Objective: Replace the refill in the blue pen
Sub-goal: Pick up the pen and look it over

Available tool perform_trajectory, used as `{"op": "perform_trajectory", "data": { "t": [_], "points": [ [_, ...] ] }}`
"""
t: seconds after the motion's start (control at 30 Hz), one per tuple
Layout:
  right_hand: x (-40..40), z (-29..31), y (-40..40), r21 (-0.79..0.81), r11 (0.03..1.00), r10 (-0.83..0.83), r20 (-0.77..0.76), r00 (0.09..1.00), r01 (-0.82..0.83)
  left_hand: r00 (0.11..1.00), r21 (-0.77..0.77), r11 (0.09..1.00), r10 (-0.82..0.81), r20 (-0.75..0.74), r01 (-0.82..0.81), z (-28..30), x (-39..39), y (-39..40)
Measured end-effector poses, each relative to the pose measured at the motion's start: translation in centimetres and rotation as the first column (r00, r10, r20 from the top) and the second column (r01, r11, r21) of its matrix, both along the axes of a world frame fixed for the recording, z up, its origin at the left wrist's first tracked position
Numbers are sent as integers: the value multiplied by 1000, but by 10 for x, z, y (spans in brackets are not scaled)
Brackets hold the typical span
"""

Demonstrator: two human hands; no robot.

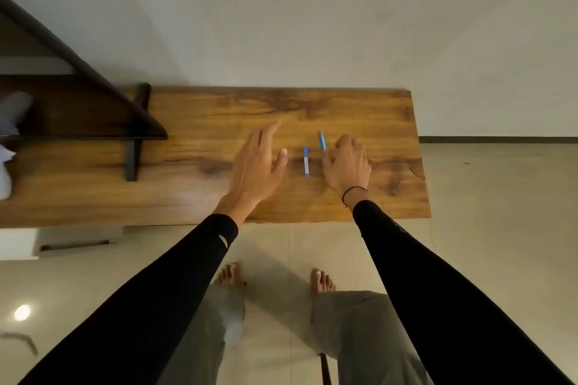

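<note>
Fingers: our left hand (255, 162) has its fingers (270, 131) spread wide and holds nothing; the right hand (348, 166) has its fingers (328, 162) curled down loosely beside the pen, and we cannot tell whether they touch it.
Pen: the blue pen (322, 141) lies flat on the surface (194, 147), just beside our right hand's fingers, pointing away from us.
Second piece: a blue and white stick (306, 162) lies between our two hands, near the pen and apart from it; we take it for the refill, or its tube, though it is too small to be sure.
Done: nothing that we can see; the pen looks whole and unopened.
Left: as we judge it, the whole job — pick up the pen, open it, draw out the old refill, slide in the new one, close it.
Around: a dark shelf (93, 109) stands at the left of the surface, well apart from the pen.
</note>
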State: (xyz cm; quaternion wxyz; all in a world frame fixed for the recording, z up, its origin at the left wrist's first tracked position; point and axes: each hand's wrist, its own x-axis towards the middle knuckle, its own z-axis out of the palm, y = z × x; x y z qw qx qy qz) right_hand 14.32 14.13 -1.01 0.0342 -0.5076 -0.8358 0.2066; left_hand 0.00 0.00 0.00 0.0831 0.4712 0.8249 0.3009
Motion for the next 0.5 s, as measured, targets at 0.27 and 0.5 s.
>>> {"op": "perform_trajectory", "data": {
  "t": [0.27,0.5],
  "points": [
    [-4,-51,12,-127,983,-144,-116,983,129,983,146,989,-26,180,-1,-67,24,-2],
    [6,-42,-5,-773,634,-671,-572,472,-35,923,190,982,-81,377,9,-69,41,12]
  ]
}}
